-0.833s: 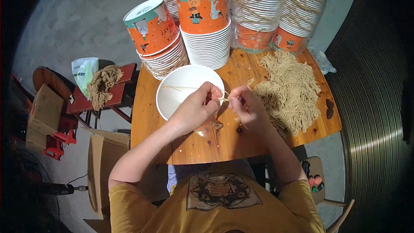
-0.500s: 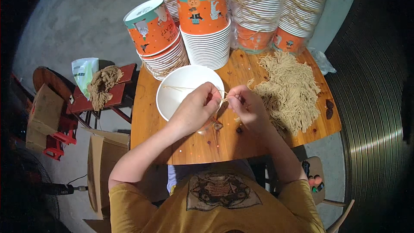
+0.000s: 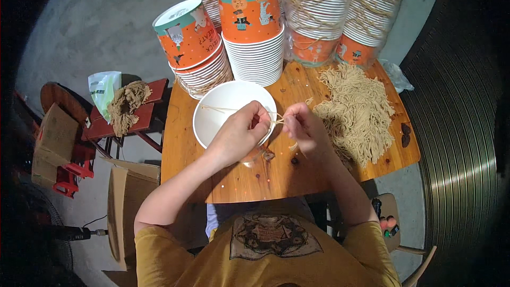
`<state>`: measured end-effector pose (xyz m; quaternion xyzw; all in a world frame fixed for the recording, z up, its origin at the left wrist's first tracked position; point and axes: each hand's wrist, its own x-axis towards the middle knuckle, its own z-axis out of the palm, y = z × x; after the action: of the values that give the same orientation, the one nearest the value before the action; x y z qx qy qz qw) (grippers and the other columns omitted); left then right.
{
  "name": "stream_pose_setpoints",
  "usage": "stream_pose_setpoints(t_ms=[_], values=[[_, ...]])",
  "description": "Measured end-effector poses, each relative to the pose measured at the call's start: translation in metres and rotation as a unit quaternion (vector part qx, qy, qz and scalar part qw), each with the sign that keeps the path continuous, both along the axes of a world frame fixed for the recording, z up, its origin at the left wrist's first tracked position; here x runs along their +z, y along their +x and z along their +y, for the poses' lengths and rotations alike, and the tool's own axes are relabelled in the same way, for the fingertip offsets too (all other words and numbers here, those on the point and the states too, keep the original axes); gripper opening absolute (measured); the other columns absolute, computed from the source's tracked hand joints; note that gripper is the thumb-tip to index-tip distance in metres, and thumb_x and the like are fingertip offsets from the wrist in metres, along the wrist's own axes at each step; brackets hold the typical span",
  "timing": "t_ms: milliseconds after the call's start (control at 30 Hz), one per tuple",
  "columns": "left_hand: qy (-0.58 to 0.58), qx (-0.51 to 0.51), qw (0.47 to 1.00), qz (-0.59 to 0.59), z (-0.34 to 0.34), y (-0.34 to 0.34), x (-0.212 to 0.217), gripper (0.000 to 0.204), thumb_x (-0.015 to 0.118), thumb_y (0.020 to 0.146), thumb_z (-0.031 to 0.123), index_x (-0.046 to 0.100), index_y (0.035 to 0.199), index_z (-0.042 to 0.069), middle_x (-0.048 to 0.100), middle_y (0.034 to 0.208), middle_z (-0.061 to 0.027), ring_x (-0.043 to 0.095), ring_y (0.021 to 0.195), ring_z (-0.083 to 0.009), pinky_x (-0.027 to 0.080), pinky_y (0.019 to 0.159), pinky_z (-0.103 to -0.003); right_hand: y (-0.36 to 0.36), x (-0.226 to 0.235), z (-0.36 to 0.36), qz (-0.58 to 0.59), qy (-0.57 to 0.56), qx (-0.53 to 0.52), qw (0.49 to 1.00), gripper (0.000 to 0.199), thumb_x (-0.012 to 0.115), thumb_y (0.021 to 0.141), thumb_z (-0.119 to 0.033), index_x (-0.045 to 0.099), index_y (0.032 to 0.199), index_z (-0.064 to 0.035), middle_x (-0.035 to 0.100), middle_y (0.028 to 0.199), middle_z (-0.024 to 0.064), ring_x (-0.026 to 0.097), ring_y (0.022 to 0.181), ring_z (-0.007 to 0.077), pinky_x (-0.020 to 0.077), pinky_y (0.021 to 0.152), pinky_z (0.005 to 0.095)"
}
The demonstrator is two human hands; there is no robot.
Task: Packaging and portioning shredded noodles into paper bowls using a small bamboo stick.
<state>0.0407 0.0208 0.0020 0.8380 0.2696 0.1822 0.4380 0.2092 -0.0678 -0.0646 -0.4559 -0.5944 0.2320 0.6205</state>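
Over the right rim of a white paper bucket (image 3: 210, 122), my left hand (image 3: 241, 133) pinches a thin tan cord (image 3: 212, 108). The cord's loose ends trail left across the bucket's opening. On the other side of a small loop, my right hand (image 3: 304, 130) has its thumb and forefinger pinched on the same cord. The bucket is tilted with its mouth toward me. A heap of cut tan cords (image 3: 361, 119) lies to the right of my right hand.
Upside-down stacks of orange and white paper buckets (image 3: 249, 16) stand behind, some with cords over their rims. Wrapped stacks (image 3: 319, 10) are at the back right. At left are a red bench (image 3: 146, 117) with more cord and a cardboard box (image 3: 127, 202).
My right hand has shifted slightly right, away from the left. The cord loop between the fingers shows wider. The bucket and heap have stayed put.
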Motion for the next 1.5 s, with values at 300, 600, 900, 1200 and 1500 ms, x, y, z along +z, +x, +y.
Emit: stream_pose_setpoints(t_ms=[300,600,900,1200,1500], values=[[-0.018,-0.011,1.0,-0.014,0.0,0.003,-0.002,0.013,0.054,0.09,0.014,0.053,0.09,0.0,0.057,0.075,-0.0064,0.053,0.067,-0.0136,0.045,0.062,-0.03,0.001,0.016,-0.004,-0.058,-0.002,-0.016,0.998,0.011,0.057,0.089,-0.007,0.051,0.099,-0.0045,0.05,0.072,0.0041,0.05,0.063,0.0111,0.0425,0.057,0.0277],[-0.01,-0.02,1.0,-0.01,0.0,0.004,-0.004,0.009,0.056,0.092,0.012,0.052,0.091,0.005,0.052,0.079,0.0021,0.047,0.072,-0.0056,0.043,0.067,-0.022,-0.003,0.023,-0.007,-0.182,-0.018,-0.071,0.98,0.025,0.069,0.078,-0.009,0.054,0.098,-0.0074,0.049,0.073,0.0069,0.051,0.057,0.0177,0.0417,0.053,0.0303],[0.014,-0.012,1.0,-0.007,0.0,0.003,-0.004,0.011,0.056,0.092,0.015,0.052,0.093,0.004,0.053,0.08,0.0008,0.047,0.072,-0.0071,0.043,0.067,-0.024,-0.003,0.019,-0.01,-0.132,-0.047,-0.102,0.985,0.009,0.057,0.088,-0.005,0.051,0.094,-0.0042,0.056,0.073,0.0075,0.054,0.061,0.0124,0.0439,0.056,0.0273],[0.001,-0.012,1.0,0.006,-0.002,0.006,0.001,0.013,0.056,0.093,0.016,0.052,0.094,0.004,0.053,0.079,0.0,0.047,0.072,-0.0077,0.043,0.067,-0.025,-0.002,0.012,-0.005,-0.05,0.016,-0.051,0.997,0.005,0.053,0.091,-0.007,0.049,0.093,-0.0034,0.052,0.069,0.0055,0.052,0.059,0.0139,0.044,0.057,0.0291],[-0.025,-0.009,1.0,-0.013,-0.004,0.007,0.001,0.014,0.056,0.089,0.014,0.053,0.089,0.0,0.058,0.076,-0.0091,0.055,0.068,-0.0174,0.045,0.063,-0.032,-0.003,0.023,-0.008,-0.174,-0.027,-0.1,0.979,0.018,0.066,0.079,-0.007,0.054,0.093,-0.0083,0.052,0.074,0.0077,0.05,0.058,0.0198,0.0407,0.052,0.033]])
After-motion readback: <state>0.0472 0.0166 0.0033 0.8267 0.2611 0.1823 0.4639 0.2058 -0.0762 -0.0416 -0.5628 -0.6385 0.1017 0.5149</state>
